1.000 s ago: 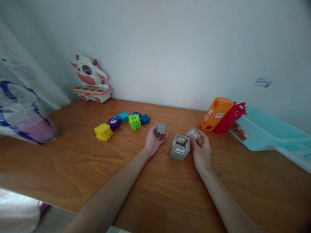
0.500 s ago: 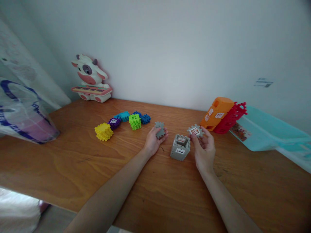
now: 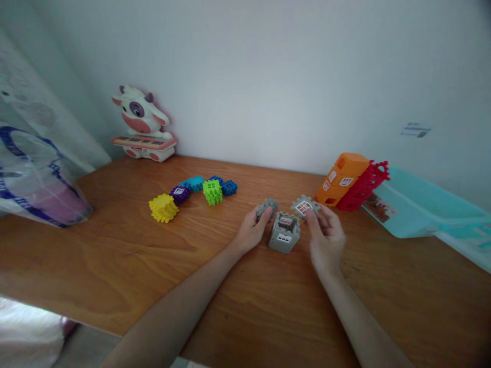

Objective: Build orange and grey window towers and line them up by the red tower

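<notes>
Along the left edge of the wooden counter (image 3: 95,255), a clear plastic bag with blue print (image 3: 38,179) slumps by a pale curtain (image 3: 42,87), and a white-and-pink cow toy on a toy keyboard (image 3: 141,125) stands against the wall. Next comes a loose row of interlocking plastic blocks: a yellow stack (image 3: 163,208), then purple (image 3: 180,194), teal (image 3: 195,183), lime-green (image 3: 212,192) and blue (image 3: 229,188) pieces. The left hand (image 3: 251,231), half curled, pinches a small grey notched plastic piece (image 3: 266,207) at its fingertips. Just beside it, a grey notched block house with white windows (image 3: 284,232) stands upright on the counter, open-topped. The right hand (image 3: 326,237), fingers partly spread, pinches a grey window panel (image 3: 305,206) just above the house's far corner. Further right, an orange block house (image 3: 342,179) leans against a red block piece (image 3: 362,186), near a turquoise plastic tray (image 3: 406,209).
</notes>
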Motion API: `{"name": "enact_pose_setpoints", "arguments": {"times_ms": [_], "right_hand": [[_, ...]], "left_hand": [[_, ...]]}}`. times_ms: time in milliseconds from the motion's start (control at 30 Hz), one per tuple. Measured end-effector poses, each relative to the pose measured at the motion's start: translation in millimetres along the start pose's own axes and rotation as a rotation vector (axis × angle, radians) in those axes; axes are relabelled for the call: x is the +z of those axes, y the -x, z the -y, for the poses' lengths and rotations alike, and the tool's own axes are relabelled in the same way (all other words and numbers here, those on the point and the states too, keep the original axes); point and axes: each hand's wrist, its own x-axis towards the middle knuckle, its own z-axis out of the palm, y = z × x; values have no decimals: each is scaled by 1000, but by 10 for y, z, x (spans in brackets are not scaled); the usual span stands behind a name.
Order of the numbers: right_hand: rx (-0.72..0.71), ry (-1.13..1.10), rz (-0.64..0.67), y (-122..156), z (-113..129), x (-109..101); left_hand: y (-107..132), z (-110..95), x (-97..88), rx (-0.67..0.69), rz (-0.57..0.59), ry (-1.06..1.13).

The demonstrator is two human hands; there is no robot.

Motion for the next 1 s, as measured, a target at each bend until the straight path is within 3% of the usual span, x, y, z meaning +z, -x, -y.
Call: {"name": "enact_pose_setpoints", "arguments": {"times_ms": [133,300,433,600,833,1000], "right_hand": [[-160,101,34,69,132,-9],[-229,232,145,155,137,-60],[-321,269,206,185,144,-71],[-373,254,232,194,168,-60],[-476,285,270,196,141,-95],[-523,278,293,195,116,-94]], "left_hand": [[37,-25,3,106,-15,-151],[95,-99,1,209,-25,-286],[137,-187,15,261,-28,-188],[179,-289,41,189,-40,34],[192,-255,35,290,28,-183],[181,-234,37,283,10,-140]]}}
